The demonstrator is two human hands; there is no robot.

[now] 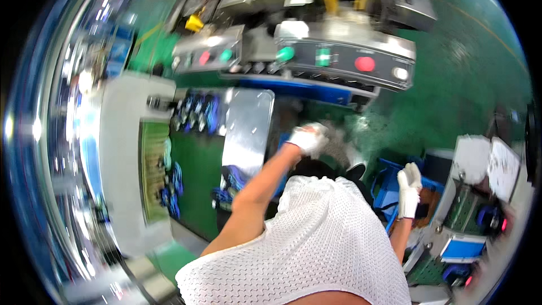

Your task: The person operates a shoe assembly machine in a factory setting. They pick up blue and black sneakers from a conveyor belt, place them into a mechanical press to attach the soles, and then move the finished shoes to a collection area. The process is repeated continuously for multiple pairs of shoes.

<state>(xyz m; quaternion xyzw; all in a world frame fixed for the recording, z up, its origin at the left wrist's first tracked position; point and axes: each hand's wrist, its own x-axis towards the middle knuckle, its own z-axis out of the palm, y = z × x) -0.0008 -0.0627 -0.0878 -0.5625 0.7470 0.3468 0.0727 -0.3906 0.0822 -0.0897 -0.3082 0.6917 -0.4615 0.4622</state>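
Note:
My left hand, in a white glove, is stretched out in front of me just right of a shiny metal tray. Motion smears its fingers, so whether it holds anything does not show. My right hand, also gloved in white, is raised at my right side, fingers stretched out and nothing seen in it. Beneath and beside it is a blue crate. Blue and black parts lie in a cluster at the tray's far left, and more such parts sit at its near end.
Ahead stands a machine with a control panel bearing green and red buttons. A pale grey housing with a window-like opening is on the left. At the right is a metal rack holding blue parts. Green floor shows beyond.

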